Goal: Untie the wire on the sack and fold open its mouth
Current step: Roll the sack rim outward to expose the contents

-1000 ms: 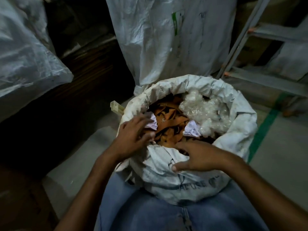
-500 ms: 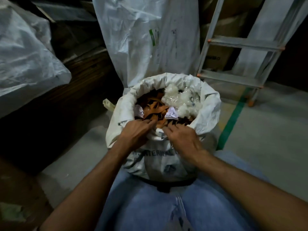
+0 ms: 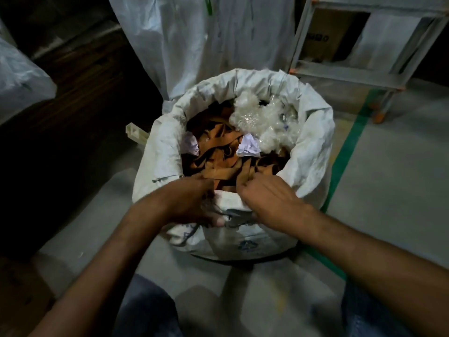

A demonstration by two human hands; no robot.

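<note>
**Head view**

1. Position of the task item. The white woven sack (image 3: 313,132) stands upright on the grey floor (image 3: 401,190), directly in front of the person's jeans (image 3: 145,307). Its mouth is open. The far and side parts of the rim are turned outward into a cuff. No wire can be seen on it.

2. Hand state. The left hand (image 3: 194,203) grips the near rim, with the thumb on the outside and the fingers curled over the edge. The right hand (image 3: 269,198) is just beside it, with its fingers hooked over the same edge into the mouth. Both hands are blurred, so finer finger detail cannot be told.

3. Probable faults from here:
- Spillage. The brown strips (image 3: 218,152) lie level with the near edge and touch the fingers. Rolling this edge down is likely to drag some strips out.
- Uneven cuff. The hands are close together, so only a narrow section folds and the cloth on either side may bunch.
- Tipping. A pull on the near rim alone could lean the sack toward the person. The white fibre wad (image 3: 262,120) is heaped high at the far side and could slide.
- Hidden wire. Its place is unknown. If it is caught in the fold, an end may prick a finger.
</note>
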